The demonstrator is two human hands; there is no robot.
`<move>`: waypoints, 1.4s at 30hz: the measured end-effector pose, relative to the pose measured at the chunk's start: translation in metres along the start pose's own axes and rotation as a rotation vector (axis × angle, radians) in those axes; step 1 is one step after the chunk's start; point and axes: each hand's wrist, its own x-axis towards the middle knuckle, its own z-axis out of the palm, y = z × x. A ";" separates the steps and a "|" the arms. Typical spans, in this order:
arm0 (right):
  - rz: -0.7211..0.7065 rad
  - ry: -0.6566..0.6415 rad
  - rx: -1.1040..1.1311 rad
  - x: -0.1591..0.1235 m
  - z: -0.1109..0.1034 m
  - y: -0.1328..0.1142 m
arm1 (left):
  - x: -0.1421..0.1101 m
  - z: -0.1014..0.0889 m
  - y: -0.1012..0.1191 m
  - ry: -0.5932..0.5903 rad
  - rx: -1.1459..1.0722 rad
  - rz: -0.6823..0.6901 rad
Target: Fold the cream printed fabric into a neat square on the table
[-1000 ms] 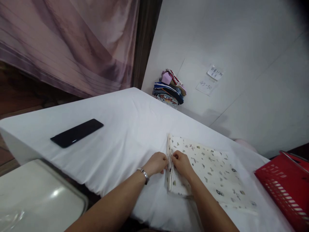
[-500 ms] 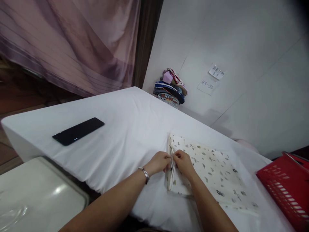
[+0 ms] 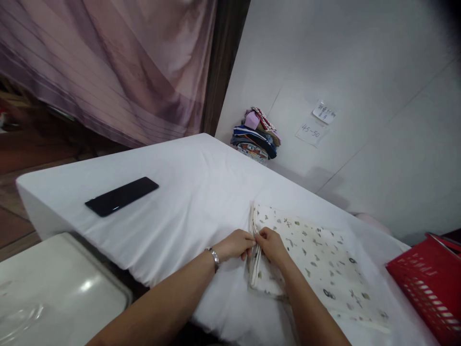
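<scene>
A cream cloth (image 3: 317, 254) with small grey and brown prints lies folded in layers on the white-covered table (image 3: 194, 192). At its left folded edge, my left hand (image 3: 238, 243) has its fingers closed on the layers; a metal bracelet circles that wrist. My right hand (image 3: 271, 242) pinches the same edge from the right, fingertips almost touching those of my left. The layers between the fingertips are partly hidden. My right forearm covers part of the cloth's near side.
A black phone (image 3: 122, 196) lies on the table at left. Folded clothes (image 3: 255, 134) are stacked against the wall at the back. A red basket (image 3: 425, 283) stands at right, and a whitish lidded surface (image 3: 61, 288) is at lower left. Paper notes (image 3: 313, 129) hang on the wall.
The view has shifted slightly. Both hands stay at the cloth's left edge, their fingertips a little closer together, and the layers there look slightly more spread.
</scene>
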 end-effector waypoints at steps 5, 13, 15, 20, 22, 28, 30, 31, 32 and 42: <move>0.041 -0.004 0.159 -0.003 0.000 0.003 | 0.006 -0.007 -0.005 0.243 0.081 0.058; 0.029 0.006 0.332 -0.005 0.001 0.007 | 0.022 -0.004 0.004 0.488 0.543 0.099; 0.026 -0.005 0.349 -0.005 0.002 0.008 | 0.029 -0.003 0.008 0.515 0.583 0.070; 0.031 0.003 0.377 -0.004 0.005 0.009 | 0.040 0.000 0.009 0.561 0.656 -0.013; 0.029 0.006 0.377 -0.004 0.006 0.010 | 0.041 0.001 0.007 0.566 0.671 -0.031; 0.037 0.001 0.402 -0.003 0.008 0.013 | 0.038 0.003 0.007 0.534 0.695 -0.021; 0.040 -0.001 0.412 -0.003 0.009 0.014 | 0.036 0.003 0.007 0.519 0.695 -0.019; 0.041 -0.003 0.423 -0.003 0.009 0.015 | 0.035 0.004 0.006 0.511 0.695 -0.019; 0.041 -0.006 0.436 -0.003 0.009 0.015 | 0.035 0.004 0.006 0.504 0.694 -0.018; 0.045 -0.020 0.486 -0.006 0.008 0.011 | 0.028 0.007 0.005 0.495 0.708 -0.012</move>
